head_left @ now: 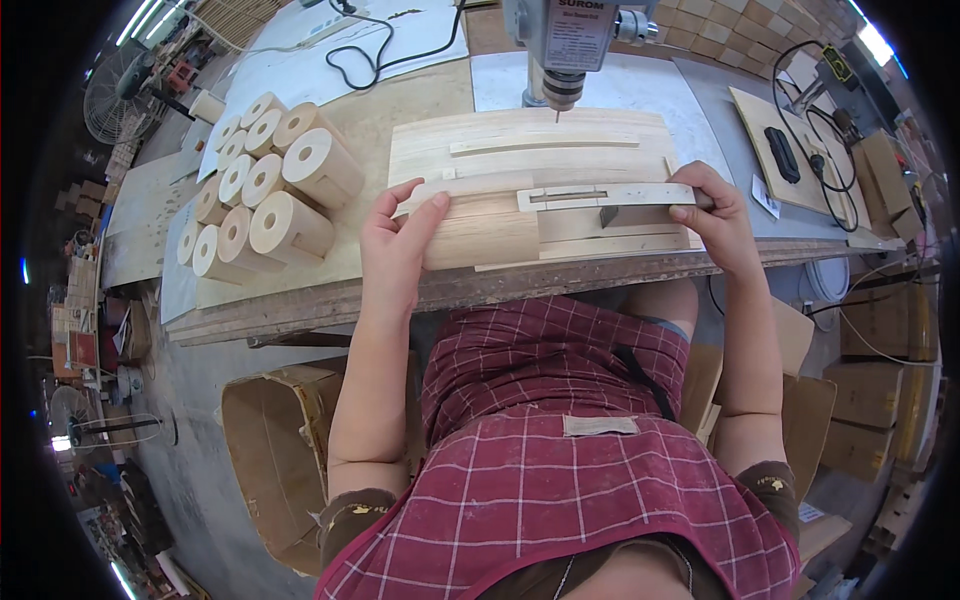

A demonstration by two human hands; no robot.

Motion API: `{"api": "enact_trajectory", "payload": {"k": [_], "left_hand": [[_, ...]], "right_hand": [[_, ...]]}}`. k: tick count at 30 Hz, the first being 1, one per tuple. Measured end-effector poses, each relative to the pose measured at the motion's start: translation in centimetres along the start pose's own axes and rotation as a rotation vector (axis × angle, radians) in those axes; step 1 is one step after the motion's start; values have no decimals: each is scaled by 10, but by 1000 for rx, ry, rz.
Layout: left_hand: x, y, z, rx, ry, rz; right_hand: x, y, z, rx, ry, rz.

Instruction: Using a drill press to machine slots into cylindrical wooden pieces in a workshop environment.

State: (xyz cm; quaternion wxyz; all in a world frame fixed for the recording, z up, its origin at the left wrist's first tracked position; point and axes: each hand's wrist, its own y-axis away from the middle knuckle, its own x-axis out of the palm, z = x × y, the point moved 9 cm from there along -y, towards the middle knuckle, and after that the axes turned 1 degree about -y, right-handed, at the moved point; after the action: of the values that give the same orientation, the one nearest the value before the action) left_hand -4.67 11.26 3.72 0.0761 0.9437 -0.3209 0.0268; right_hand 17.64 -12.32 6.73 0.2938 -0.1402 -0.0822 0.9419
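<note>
My left hand (402, 235) is closed around the left end of a pale wooden cylinder (490, 232) that lies crosswise near the table's front edge. At the right, my right hand (718, 215) pinches the end of a thin, pale flat strip with a long slot (655, 196). The strip's left end meets the right end of the cylinder at its upper side. Beneath them lies a wooden board (610, 128) with narrow wooden strips on it. A drill press (565, 45) stands beyond, its chuck and thin bit (558, 115) above the board's far part.
Several wooden cylinders with centre holes (262, 180) stand grouped at the left. A power strip (782, 154) and cables lie on a board (745, 110) at the right. Stacked wooden blocks (725, 25) are at the back. Cardboard boxes (265, 440) stand below the table.
</note>
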Motion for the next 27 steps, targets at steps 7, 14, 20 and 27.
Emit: {"api": "enact_trajectory", "payload": {"k": [7, 14, 20, 27], "left_hand": [[54, 1, 24, -128, 253, 270], [93, -18, 17, 104, -5, 412], [109, -43, 26, 226, -324, 356], [105, -30, 31, 193, -226, 292]], "right_hand": [[11, -5, -18, 5, 31, -52], [-12, -22, -51, 159, 198, -217], [-30, -51, -55, 74, 354, -310], [-15, -56, -47, -78, 432, -314]]}}
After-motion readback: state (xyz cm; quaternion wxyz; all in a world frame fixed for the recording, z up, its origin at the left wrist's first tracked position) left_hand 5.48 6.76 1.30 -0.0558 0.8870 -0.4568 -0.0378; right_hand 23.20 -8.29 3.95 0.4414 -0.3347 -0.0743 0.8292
